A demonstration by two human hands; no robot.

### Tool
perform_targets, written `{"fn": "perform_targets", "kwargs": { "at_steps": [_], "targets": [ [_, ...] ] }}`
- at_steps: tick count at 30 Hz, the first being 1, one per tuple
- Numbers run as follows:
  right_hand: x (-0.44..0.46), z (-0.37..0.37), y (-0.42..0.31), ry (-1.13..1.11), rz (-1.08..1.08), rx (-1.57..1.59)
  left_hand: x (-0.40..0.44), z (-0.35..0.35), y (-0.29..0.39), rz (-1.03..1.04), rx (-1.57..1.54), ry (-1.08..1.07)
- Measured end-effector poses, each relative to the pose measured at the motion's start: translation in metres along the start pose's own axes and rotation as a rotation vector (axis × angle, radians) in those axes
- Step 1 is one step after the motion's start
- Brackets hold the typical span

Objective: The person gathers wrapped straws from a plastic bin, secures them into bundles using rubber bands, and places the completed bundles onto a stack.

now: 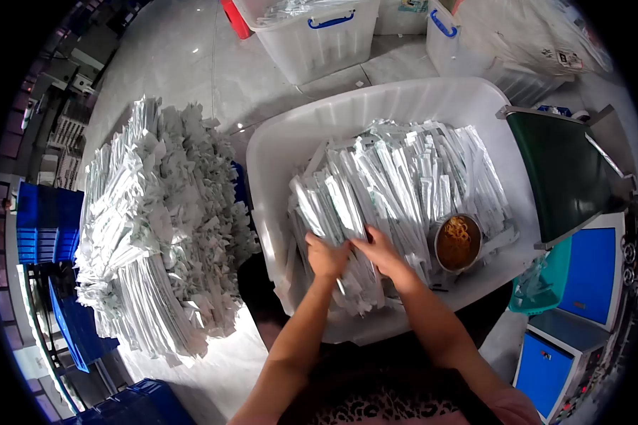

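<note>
The largest thing before you is the white plastic tub [340, 112], close against your body. To its left a tall stack of slim white packets [156, 234] rises beside it, and a dark green panel [560, 170] slopes down near its right edge. Inside the tub lies a broad layer of silvery packets [411, 177], mostly pointing away from you, with some crossing or tilting.

Within that layer, both your hands are at a narrower group of packets [344, 202] left of the tub's middle. Its long axis runs away from you, the far ends leaning a little left and reaching beyond your fingertips, the near ends coming back toward your body. Your left hand [326, 256] is on its left side and your right hand [383, 255] on its right, thumbs almost meeting over it, so neither is clearly nearer. The fingers of both hands curve in against the packets; how firmly either closes on them, you cannot tell, as the fingertips are partly hidden.

Smaller still, a round metal container [437, 246] sits among the packets to the right of your right hand, the nearer one, with yellowish bands [457, 230] inside.
</note>
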State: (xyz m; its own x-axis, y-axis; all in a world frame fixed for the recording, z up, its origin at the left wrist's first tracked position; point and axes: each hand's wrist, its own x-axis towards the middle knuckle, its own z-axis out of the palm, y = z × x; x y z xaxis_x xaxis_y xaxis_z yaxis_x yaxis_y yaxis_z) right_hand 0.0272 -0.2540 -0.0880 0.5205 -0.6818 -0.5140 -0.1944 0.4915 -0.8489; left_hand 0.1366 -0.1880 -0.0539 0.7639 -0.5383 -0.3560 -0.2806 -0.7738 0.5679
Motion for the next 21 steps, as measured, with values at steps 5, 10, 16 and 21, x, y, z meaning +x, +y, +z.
{"fn": "perform_targets", "kwargs": {
  "at_steps": [5, 10, 16, 21],
  "targets": [
    [-0.008, 0.024, -0.034, -0.113, 0.281, -0.296, 0.018, -0.032, -0.030, -0.324, -0.771, -0.412],
    [-0.025, 0.025, -0.012, -0.089, 0.218, 0.261, -0.002, -0.039, -0.042, -0.457, -1.047, -0.537],
    [-0.046, 0.015, -0.052, -0.082, 0.143, 0.002, -0.024, -0.049, -0.017, -0.318, -1.152, -0.559],
    [-0.043, 0.009, -0.053, -0.010, 0.165, -0.262, -0.024, -0.046, -0.015, -0.121, -1.075, -0.352]
  ]
}}
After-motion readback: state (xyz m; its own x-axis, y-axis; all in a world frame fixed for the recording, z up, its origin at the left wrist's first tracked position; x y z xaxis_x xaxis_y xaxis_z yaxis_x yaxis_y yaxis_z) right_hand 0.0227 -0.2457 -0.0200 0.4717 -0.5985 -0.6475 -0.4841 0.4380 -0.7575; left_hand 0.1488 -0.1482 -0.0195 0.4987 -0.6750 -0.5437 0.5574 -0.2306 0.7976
